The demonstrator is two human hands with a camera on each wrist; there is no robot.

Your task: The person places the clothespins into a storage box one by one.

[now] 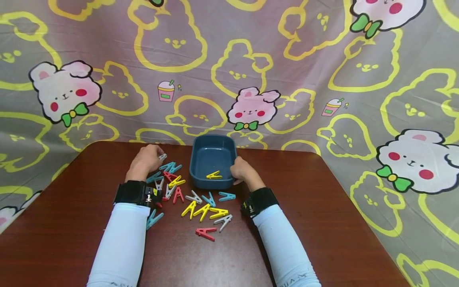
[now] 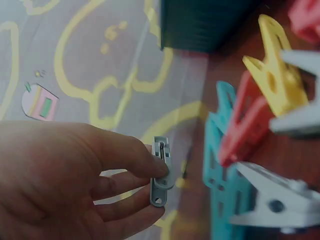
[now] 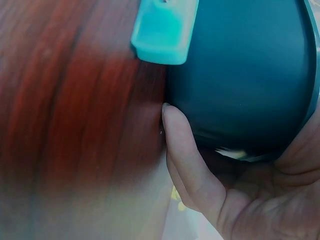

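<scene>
My left hand (image 1: pixel 144 161) pinches a grey clothespin (image 2: pixel 160 172) between thumb and fingertips, near the back left of the table. Close beside it lie blue, red, yellow and grey clothespins, among them a red clothespin (image 2: pixel 245 120) and a yellow clothespin (image 2: pixel 278 75). With my right hand (image 1: pixel 244 171) I grip the right side of a dark blue rectangular bin (image 1: pixel 211 184); one digit lies low against its outer wall in the right wrist view, and the other fingers are partly hidden. A single yellow clothespin (image 1: pixel 214 175) rests inside the bin.
Loose clothespins spread in front of the bin, including a light blue clothespin (image 1: pixel 227 196), several yellow ones and a red clothespin (image 1: pixel 206 233) nearest me. The brown table (image 1: pixel 322 239) ends at a patterned cloth (image 1: pixel 301 79) hanging behind it.
</scene>
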